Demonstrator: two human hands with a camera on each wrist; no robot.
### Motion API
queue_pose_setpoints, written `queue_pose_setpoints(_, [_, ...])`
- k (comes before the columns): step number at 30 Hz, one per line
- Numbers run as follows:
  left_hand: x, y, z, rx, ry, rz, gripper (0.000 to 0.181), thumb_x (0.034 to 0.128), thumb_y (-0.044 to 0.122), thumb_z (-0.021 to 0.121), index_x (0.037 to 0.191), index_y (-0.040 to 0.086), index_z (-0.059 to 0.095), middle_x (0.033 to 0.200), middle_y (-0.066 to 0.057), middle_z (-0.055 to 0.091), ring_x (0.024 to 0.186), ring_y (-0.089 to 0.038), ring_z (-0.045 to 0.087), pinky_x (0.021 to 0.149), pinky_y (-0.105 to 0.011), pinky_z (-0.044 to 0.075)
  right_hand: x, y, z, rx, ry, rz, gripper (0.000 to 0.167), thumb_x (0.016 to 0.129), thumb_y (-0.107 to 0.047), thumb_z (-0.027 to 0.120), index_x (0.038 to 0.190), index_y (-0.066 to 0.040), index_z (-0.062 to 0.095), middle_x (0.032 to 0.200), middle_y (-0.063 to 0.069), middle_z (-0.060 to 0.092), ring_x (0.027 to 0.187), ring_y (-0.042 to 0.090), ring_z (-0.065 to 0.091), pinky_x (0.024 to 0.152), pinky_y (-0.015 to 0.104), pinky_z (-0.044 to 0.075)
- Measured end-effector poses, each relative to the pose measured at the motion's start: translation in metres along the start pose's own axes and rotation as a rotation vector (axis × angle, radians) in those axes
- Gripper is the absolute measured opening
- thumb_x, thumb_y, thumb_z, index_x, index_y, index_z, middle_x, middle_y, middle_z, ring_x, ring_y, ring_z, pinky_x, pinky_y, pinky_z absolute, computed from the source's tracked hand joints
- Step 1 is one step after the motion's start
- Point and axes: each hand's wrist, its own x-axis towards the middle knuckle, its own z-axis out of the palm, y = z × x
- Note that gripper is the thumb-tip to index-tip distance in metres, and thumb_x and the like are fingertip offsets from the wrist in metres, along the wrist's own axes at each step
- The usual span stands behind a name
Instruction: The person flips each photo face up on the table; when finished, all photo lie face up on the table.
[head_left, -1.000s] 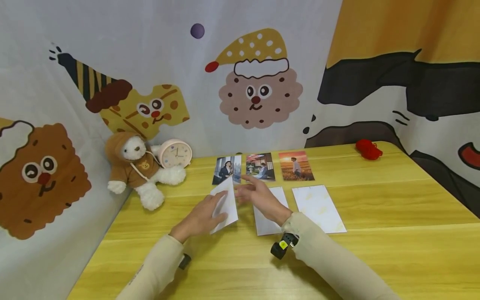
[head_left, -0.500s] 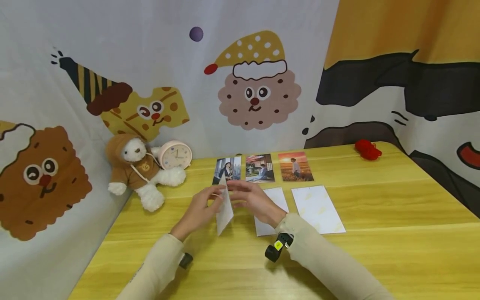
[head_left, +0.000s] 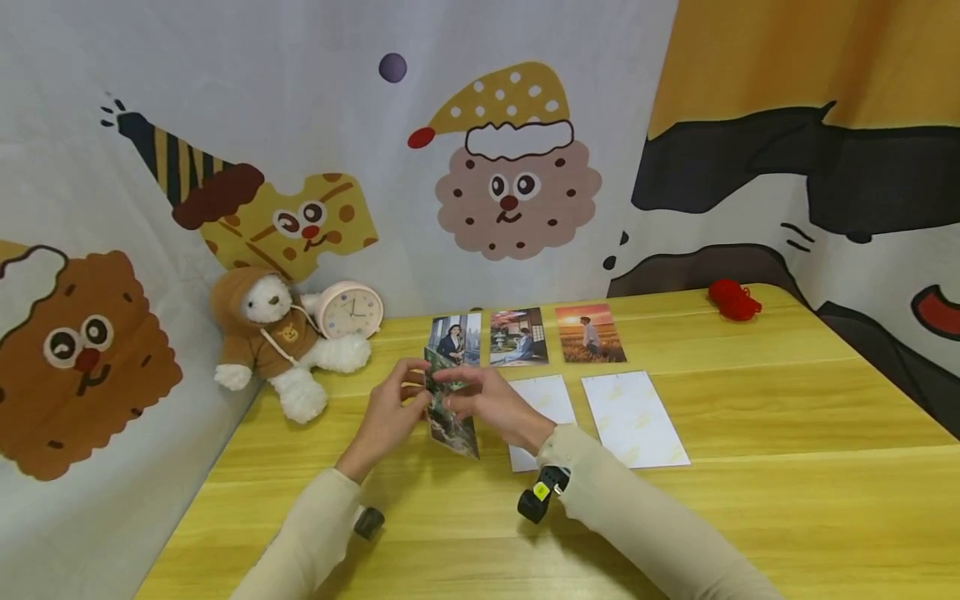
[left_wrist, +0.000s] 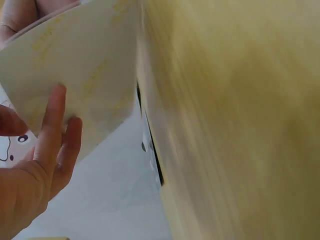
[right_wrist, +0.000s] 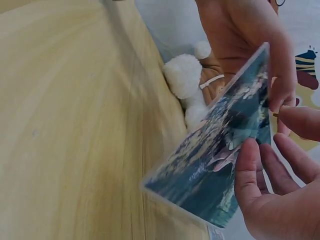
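A photo card [head_left: 452,429] stands tilted above the table between my two hands, its dark green picture side turned to the right. In the right wrist view the picture on the card [right_wrist: 200,165] is blurred. My left hand [head_left: 386,417] holds the card by its left side; in the left wrist view its fingers [left_wrist: 52,120] lie against the pale back with faint yellow print. My right hand [head_left: 498,408] pinches the card near its edge, the thumb on the picture side. Just behind it lies a photo of a person in a suit [head_left: 455,333].
Two more photos, a garden scene [head_left: 519,337] and a sunset field [head_left: 590,333], lie in the back row. Two white face-down cards [head_left: 543,400] [head_left: 636,419] lie nearer. A plush bear [head_left: 281,337], clock [head_left: 350,311] and red yarn [head_left: 733,300] stand farther back.
The card in my hands has turned from its white back to its dark picture side in the head view. My right hand has moved slightly left, against the card.
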Motion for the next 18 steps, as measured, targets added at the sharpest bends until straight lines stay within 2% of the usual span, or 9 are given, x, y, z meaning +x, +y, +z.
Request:
queue_pose_setpoints(5, [-0.001,-0.006,-0.007,0.085,0.004,0.020,0.040,0.0892,-0.004,0.057,0.128,0.004,0.060,0.130,-0.020,0.063,0.115,-0.036,0.066,0.080,-0.037,0.060,0.002,0.001,-0.001,0.014,-0.033,0.018,0.041,0.099,-0.009,0.061,0.139,-0.011,0.059,0.141,0.014,0.058,0.100,0.015,0.065,0.082,0.033,0.059])
queue_pose_setpoints(9, [0.000,-0.009,-0.013,0.081,0.023,-0.008,0.046,0.0887,-0.007,0.056,0.134,0.003,0.058,0.132,-0.021,0.060,0.118,-0.036,0.064,0.080,-0.030,0.058,0.002,0.000,-0.007,-0.027,-0.029,0.022,0.039,0.100,-0.014,0.060,0.139,-0.012,0.059,0.140,0.012,0.060,0.105,0.019,0.065,0.080,0.035,0.058])
queue_pose_setpoints(12, [0.000,-0.012,-0.017,0.068,0.047,-0.029,0.051,0.0870,-0.009,0.055,0.136,0.004,0.058,0.133,-0.021,0.059,0.117,-0.035,0.064,0.073,-0.022,0.054,0.000,0.001,-0.014,-0.059,0.011,0.035,0.035,0.101,-0.015,0.059,0.136,-0.012,0.061,0.118,0.012,0.065,0.088,0.020,0.062,0.071,0.036,0.052])
queue_pose_setpoints(15, [0.000,-0.014,-0.020,0.060,0.066,-0.034,0.053,0.0857,-0.010,0.055,0.136,0.004,0.058,0.134,-0.021,0.058,0.117,-0.035,0.063,0.071,-0.020,0.053,-0.002,0.005,-0.023,-0.107,0.074,0.036,0.032,0.100,-0.015,0.060,0.132,-0.012,0.064,0.094,0.009,0.060,0.067,0.017,0.049,0.059,0.034,0.042])
queue_pose_setpoints(18, [-0.002,-0.016,-0.024,0.038,0.066,-0.047,0.052,0.0878,-0.010,0.055,0.137,0.006,0.058,0.137,-0.019,0.056,0.117,-0.034,0.063,0.072,-0.020,0.054,-0.004,0.005,-0.028,-0.156,0.123,0.028,0.033,0.098,-0.013,0.063,0.130,-0.013,0.065,0.088,0.009,0.057,0.061,0.018,0.042,0.055,0.031,0.037])
